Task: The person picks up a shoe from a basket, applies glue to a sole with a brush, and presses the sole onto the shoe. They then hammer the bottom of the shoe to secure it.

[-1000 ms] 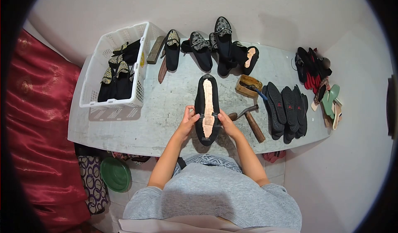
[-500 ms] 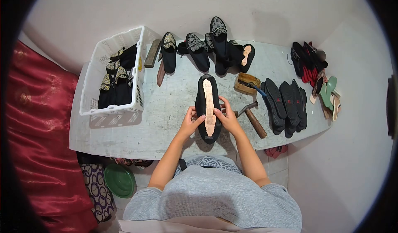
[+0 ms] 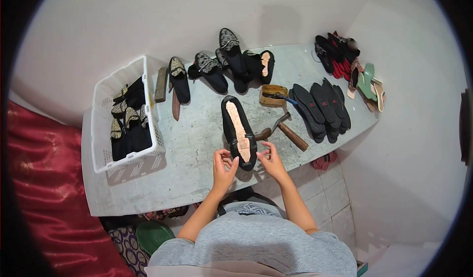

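A black shoe [image 3: 227, 124] lies sole side up at the middle of the table, a rough pale tan strip [image 3: 238, 124] running along its underside. My left hand [image 3: 224, 171] is at the left of its near end, fingers curled but apart, thumb tip right at the shoe's edge. On the other side my right hand [image 3: 271, 162] is open, its thumb and fingers spread close beside the shoe. Just right of the shoe lie a hammer [image 3: 293, 136] with a wooden handle and another wooden-handled tool [image 3: 263, 134].
A white crate [image 3: 129, 162] of patterned black shoes stands at the left. Several shoes [image 3: 209, 75] line the back, near a wooden block [image 3: 160, 85]. A yellowish tub [image 3: 274, 91] holds a blue-handled brush. Black soles [image 3: 315, 109] and a green shoe piece [image 3: 366, 82] are on the right.
My hands have loosened from the middle of the shoe and drawn back to its near end. The shoe now leans slightly left at its far end. The view has shifted.
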The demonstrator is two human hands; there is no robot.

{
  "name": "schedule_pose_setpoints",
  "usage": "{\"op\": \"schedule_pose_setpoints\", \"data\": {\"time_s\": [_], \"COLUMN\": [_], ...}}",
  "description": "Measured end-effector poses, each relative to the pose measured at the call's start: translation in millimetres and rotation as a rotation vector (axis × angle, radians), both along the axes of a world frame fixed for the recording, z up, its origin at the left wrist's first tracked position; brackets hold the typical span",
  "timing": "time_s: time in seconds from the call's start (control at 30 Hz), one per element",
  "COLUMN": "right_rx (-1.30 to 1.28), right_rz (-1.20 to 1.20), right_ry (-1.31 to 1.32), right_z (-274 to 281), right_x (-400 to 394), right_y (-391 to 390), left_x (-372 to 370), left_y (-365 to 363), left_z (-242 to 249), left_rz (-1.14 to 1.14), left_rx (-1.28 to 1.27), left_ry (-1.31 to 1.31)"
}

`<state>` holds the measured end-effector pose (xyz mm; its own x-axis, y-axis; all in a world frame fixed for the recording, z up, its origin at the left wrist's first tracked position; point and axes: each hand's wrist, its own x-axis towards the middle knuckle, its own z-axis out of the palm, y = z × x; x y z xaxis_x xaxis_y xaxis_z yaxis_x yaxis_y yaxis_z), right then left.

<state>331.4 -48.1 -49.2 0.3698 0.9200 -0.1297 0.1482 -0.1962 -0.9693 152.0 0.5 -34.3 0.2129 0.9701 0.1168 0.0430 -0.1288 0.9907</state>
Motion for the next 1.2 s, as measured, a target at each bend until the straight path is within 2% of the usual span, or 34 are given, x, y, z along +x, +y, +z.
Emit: {"op": "schedule_pose_setpoints", "data": {"time_s": [0.27, 0.47, 0.53, 0.6, 0.83, 0.93, 1.2], "right_rx": [-0.074, -0.014, -0.005, 0.031, 0.090, 0.063, -0.036], "right_rz": [-0.169, -0.265, -0.235, -0.232, -0.218, -0.170, -0.261], "right_ry": [-0.057, -0.222, -0.265, -0.473, -0.622, -0.660, -1.058], "right_z": [-2, -1, -1, 0, 0, -4, -25], "right_x": [43, 107, 138, 166, 249, 272, 315], "right_y": [-45, -32, -22, -10, 20, 24, 39], "left_x": [40, 84, 105, 127, 194, 213, 243], "left_y": [-15, -20, -18, -13, 2, 1, 0], "left_z": [24, 27, 22, 16, -14, -22, -25], "left_rz": [-0.271, -0.406, -0.380, -0.320, -0.204, -0.137, -0.132], "left_rx": [0.022, -0.003, -0.007, 0.061, 0.000, -0.016, -0.085], "left_ry": [-0.140, -0.046, -0.048, -0.014, -0.023, -0.026, 0.029]}}
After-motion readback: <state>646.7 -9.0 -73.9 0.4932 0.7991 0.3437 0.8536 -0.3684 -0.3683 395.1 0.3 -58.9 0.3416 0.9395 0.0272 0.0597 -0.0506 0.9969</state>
